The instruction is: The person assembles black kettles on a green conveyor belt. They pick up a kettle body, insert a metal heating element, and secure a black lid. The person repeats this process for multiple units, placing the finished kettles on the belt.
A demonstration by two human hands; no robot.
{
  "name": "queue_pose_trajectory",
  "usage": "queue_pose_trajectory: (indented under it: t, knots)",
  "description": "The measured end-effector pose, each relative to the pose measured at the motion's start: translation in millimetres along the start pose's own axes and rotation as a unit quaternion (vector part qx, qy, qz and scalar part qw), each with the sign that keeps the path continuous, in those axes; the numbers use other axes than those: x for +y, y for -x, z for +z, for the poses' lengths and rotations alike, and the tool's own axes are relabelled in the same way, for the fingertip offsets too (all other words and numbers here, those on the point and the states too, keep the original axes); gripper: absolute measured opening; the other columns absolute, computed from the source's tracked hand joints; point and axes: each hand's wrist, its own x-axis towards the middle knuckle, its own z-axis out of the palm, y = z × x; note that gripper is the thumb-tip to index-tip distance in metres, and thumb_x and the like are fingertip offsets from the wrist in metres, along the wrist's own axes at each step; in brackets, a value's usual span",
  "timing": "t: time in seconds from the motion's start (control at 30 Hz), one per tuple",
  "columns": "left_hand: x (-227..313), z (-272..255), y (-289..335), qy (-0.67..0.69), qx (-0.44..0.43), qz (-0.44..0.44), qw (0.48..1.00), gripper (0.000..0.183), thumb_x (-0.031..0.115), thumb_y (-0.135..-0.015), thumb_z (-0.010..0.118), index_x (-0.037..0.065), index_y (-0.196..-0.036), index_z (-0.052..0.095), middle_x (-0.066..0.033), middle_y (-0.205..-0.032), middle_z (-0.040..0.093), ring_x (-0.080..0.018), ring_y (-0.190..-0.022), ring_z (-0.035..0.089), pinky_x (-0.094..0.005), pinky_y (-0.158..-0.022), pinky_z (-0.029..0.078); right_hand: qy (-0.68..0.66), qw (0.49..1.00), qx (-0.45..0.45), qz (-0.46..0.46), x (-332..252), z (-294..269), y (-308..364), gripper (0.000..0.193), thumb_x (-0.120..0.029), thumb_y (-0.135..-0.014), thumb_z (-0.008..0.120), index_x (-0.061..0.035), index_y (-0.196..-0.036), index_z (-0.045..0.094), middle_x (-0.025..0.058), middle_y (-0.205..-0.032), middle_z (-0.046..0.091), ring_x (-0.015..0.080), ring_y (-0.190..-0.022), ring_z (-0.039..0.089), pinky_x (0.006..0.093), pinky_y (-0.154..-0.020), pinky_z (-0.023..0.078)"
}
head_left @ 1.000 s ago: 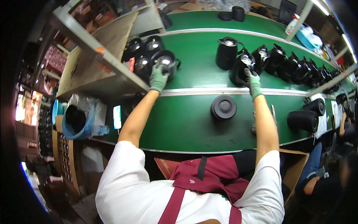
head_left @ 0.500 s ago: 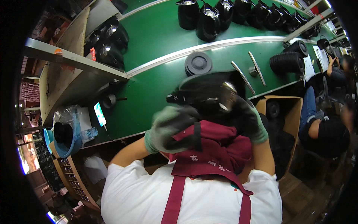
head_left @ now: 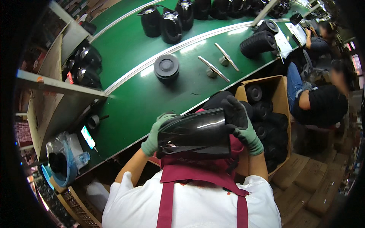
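Observation:
A glossy black jug body [head_left: 194,133] lies sideways in front of my apron, held up between my two gloved hands. My left hand [head_left: 156,133] is closed around its left end, with the fingers partly hidden behind it. At the other end, my right hand [head_left: 241,123] grips the edge, thumb below and fingers above; the palm side of the glove is black. Beyond the jug, a short stack of round black discs [head_left: 166,68] sits on the green bench [head_left: 129,110]. Two T-shaped metal tools [head_left: 213,69] lie to the right of the discs.
Black jugs [head_left: 171,28] line the back of the bench. A stack of black ribbed parts [head_left: 257,42] lies at right. An open cardboard box [head_left: 272,81] holds several black parts. At left are a lit phone [head_left: 88,136] and a blue basin [head_left: 68,167]. Another person [head_left: 319,102] sits at right.
The jug has turned so that its long side faces me, and its shiny metal part is out of sight. My hands have moved to its two ends. The whole view has shifted.

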Motion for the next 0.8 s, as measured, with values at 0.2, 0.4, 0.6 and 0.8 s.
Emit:
queue_pose_trajectory:
  t: [0.2, 0.4, 0.6, 0.8]
  knots:
    - [22.7, -9.5, -3.7, -0.061, 0.05, 0.046, 0.996, 0.067, 0.026, -0.071, 0.081, 0.004, -0.133, 0.064, -0.0168, -0.137, 0.059, -0.0355, -0.126, 0.056, -0.0443, -0.109, 0.04, 0.277, 0.956, 0.032, -0.091, 8.7, 12.1, 2.0, 0.052, -0.005, -0.085, 0.063, 0.0017, -0.136, 0.058, 0.0163, -0.141, 0.055, 0.0317, -0.133, 0.053, 0.0373, -0.114, 0.038]
    - [8.4, -18.9, 11.3, 0.324, 0.021, -0.148, 0.934, 0.07, 0.017, -0.086, 0.08, -0.002, -0.147, 0.051, -0.0153, -0.146, 0.057, -0.0198, -0.13, 0.056, -0.036, -0.113, 0.041, -0.012, 0.989, -0.021, 0.147, 52.0, 2.8, 21.1, 0.065, -0.01, -0.092, 0.067, 0.0031, -0.151, 0.043, 0.0137, -0.15, 0.053, 0.0213, -0.139, 0.048, 0.0343, -0.116, 0.036]
    - [-3.9, -43.4, 14.2, 0.272, -0.033, -0.173, 0.946, 0.066, 0.012, -0.087, 0.078, -0.002, -0.146, 0.052, -0.0141, -0.141, 0.062, -0.0196, -0.124, 0.061, -0.0358, -0.11, 0.045, 0.16, 0.98, -0.111, 0.038, 24.8, 26.0, -14.6, 0.078, 0.0, -0.074, 0.072, 0.0019, -0.148, 0.047, 0.0158, -0.148, 0.048, 0.0249, -0.137, 0.049, 0.0359, -0.114, 0.039]
    - [-40.6, -33.7, 41.4, 0.342, 0.093, -0.198, 0.914, 0.052, 0.013, -0.093, 0.069, -0.005, -0.14, 0.057, -0.0124, -0.131, 0.067, -0.0195, -0.115, 0.065, -0.0351, -0.103, 0.051, 0.185, 0.969, -0.14, 0.088, 35.1, 45.2, -57.9, 0.064, -0.009, -0.085, 0.076, 0.0034, -0.143, 0.054, 0.0167, -0.14, 0.06, 0.0213, -0.126, 0.059, 0.0341, -0.107, 0.046]
